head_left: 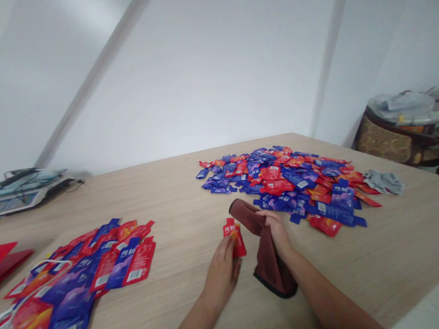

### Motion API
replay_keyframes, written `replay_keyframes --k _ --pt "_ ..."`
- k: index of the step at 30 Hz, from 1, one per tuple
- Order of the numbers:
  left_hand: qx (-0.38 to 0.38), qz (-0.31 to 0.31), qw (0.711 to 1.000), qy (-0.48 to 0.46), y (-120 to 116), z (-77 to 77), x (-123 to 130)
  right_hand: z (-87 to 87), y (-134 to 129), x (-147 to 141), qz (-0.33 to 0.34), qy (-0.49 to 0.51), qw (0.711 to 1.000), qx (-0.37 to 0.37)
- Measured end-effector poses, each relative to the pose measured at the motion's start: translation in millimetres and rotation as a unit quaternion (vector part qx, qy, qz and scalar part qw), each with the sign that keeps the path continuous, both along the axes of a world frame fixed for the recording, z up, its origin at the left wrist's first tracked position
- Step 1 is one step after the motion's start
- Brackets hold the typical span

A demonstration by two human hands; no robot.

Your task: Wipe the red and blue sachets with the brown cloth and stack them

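Between the fingers of my left hand (222, 265) is a small red pouch (239, 243) with white lettering and an orange fruit picture, held just over or on the table. My right hand (279, 230) is closed around a brown cloth (268, 261) with dark edging; its folds hang down to the right of the pouch. Beyond my right hand lies a wide heap of red and blue pouches (276, 173). On the left, more red and blue pouches (120, 256) lie in overlapping rows, near larger printed bags (64, 315) with white handles.
A scale (26, 195) with papers and a cable sits at the back left of the wooden table (161, 188). Red folded card (3, 262) lies at the left edge. Grey gloves (384, 180) rest right of the heap. A patterned chair (383, 135) holding plastic bags stands beyond the table.
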State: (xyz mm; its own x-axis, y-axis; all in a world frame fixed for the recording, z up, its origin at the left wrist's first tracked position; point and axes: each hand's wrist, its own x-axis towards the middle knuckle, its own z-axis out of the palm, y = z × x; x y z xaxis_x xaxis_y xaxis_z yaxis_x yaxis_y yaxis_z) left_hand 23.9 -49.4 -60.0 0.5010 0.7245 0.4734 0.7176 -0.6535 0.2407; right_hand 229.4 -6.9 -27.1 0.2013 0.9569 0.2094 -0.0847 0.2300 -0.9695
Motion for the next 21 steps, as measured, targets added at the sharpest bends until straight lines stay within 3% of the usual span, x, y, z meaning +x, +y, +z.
replay_keyframes --k 1,3,5,7,12,15,17,21 --pt "-0.003 -0.003 1.000 0.010 -1.2 -2.0 1.4 -0.2 -3.8 -4.4 0.004 -0.022 1.000 0.021" --pt "-0.018 -0.004 0.999 0.035 -3.8 -5.2 3.7 -2.6 -11.9 -19.7 0.079 -0.129 0.986 0.065" --pt "-0.036 -0.004 0.997 0.064 -5.9 -6.3 5.2 -6.3 -17.1 -37.4 0.169 -0.262 0.945 0.094" --pt "-0.043 0.000 0.995 0.089 -6.8 -5.5 5.9 -9.0 -16.5 -49.1 0.192 -0.372 0.902 0.104" --pt "0.010 -0.002 0.992 0.125 -5.9 -5.0 7.2 -11.3 5.7 -39.6 0.081 -0.531 0.842 0.038" --pt "0.034 0.010 0.993 0.114 -7.2 -5.6 8.1 -16.5 15.9 -26.4 0.009 -0.564 0.826 -0.002" --pt "0.033 0.024 0.994 0.101 -8.4 -3.0 9.8 -22.0 18.6 -20.6 -0.012 -0.552 0.833 0.006" --pt "0.026 0.043 0.995 0.091 -3.3 6.0 19.2 -33.2 21.2 -13.3 -0.054 -0.473 0.879 0.032"
